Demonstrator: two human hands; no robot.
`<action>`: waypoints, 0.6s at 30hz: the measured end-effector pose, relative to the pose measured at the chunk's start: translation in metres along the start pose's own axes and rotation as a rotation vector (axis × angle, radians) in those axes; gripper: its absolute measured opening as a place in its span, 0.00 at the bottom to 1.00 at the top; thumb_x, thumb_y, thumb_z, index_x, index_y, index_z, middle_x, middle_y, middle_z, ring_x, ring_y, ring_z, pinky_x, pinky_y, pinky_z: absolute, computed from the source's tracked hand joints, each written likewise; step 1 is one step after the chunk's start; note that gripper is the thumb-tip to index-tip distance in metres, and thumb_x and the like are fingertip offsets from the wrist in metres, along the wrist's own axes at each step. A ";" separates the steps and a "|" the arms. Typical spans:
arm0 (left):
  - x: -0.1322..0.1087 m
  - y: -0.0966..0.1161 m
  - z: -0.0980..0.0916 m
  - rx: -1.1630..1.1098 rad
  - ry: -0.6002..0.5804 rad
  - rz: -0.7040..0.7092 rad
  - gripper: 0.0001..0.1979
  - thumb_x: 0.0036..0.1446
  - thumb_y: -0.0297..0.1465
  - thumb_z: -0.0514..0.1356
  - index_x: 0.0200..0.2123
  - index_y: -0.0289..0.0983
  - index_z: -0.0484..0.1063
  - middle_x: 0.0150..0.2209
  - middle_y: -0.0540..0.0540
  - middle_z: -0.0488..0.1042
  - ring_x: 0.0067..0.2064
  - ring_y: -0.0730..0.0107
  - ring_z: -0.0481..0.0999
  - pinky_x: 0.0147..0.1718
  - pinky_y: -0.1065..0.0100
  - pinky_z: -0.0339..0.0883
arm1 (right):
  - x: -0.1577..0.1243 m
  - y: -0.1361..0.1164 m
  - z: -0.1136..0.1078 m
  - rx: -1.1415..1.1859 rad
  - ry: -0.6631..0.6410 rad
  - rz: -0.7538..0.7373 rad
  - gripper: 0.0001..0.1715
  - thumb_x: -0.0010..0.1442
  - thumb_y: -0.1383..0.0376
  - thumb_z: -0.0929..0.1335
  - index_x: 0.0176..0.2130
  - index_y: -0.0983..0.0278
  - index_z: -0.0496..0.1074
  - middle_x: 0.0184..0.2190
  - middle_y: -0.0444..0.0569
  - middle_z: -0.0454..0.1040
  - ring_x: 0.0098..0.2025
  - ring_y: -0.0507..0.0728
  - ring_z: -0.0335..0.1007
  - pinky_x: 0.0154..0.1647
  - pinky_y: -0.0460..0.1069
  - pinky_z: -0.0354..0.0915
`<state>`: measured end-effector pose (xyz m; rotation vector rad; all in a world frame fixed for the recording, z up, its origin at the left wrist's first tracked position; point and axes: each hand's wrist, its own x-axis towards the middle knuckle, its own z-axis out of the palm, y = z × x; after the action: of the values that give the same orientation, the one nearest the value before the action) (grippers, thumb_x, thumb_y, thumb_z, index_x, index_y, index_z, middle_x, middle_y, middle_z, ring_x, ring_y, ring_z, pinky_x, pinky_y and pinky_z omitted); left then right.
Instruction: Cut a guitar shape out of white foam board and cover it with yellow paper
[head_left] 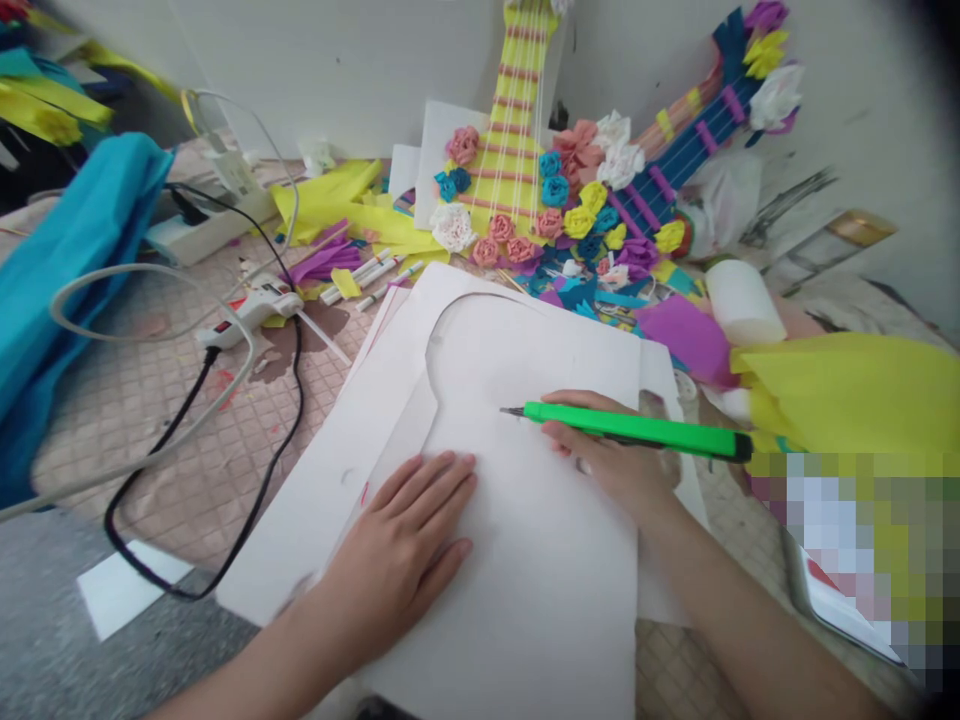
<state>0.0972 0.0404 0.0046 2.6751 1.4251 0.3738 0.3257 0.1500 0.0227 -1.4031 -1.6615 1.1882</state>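
Note:
A large white board (525, 560) lies in front of me, with a curved cut line running along its upper left part. My left hand (412, 530) rests flat on it, fingers stretched out, just below the lower end of that curve. In my right hand (600, 450) is a green utility knife (637, 425), gripped between thumb and fingers. Its thin blade points left over the middle of the board; whether the tip touches the surface I cannot tell. More white sheets lie beneath the board.
Behind the board stand a yellow paper guitar (514, 130) and a blue one (660, 190), trimmed with crepe flowers. A glue gun (251, 310) and looping cables lie left, near blue crepe paper (82, 260). At right are a white roll (745, 302) and yellow paper (855, 390).

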 end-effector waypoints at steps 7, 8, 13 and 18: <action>0.001 0.000 0.000 -0.039 0.003 -0.011 0.24 0.63 0.34 0.49 0.61 0.34 0.55 0.62 0.46 0.57 0.62 0.61 0.57 0.61 0.54 0.53 | 0.003 0.002 -0.007 -0.027 -0.036 0.071 0.20 0.47 0.50 0.72 0.32 0.63 0.73 0.17 0.41 0.66 0.17 0.49 0.58 0.15 0.44 0.56; 0.001 0.000 0.000 -0.040 0.005 -0.010 0.24 0.63 0.34 0.49 0.61 0.33 0.56 0.62 0.45 0.58 0.62 0.61 0.58 0.61 0.55 0.53 | 0.003 0.001 -0.008 -0.028 -0.033 0.070 0.20 0.47 0.50 0.72 0.31 0.63 0.73 0.17 0.41 0.67 0.17 0.49 0.58 0.14 0.44 0.55; 0.000 -0.001 -0.001 -0.008 0.001 0.011 0.24 0.63 0.35 0.49 0.60 0.32 0.56 0.62 0.44 0.57 0.62 0.60 0.57 0.60 0.54 0.54 | 0.004 0.005 -0.006 -0.044 -0.036 0.071 0.20 0.47 0.50 0.71 0.32 0.63 0.73 0.17 0.41 0.67 0.17 0.48 0.58 0.13 0.44 0.53; 0.000 -0.001 -0.001 0.016 -0.018 0.009 0.25 0.64 0.36 0.49 0.61 0.32 0.55 0.63 0.45 0.55 0.63 0.60 0.57 0.59 0.54 0.55 | 0.004 0.006 -0.005 -0.059 -0.034 0.088 0.21 0.47 0.49 0.71 0.33 0.62 0.73 0.17 0.41 0.68 0.16 0.48 0.56 0.12 0.44 0.52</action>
<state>0.0962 0.0407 0.0058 2.6920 1.4175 0.3394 0.3317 0.1548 0.0184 -1.5135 -1.6859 1.2268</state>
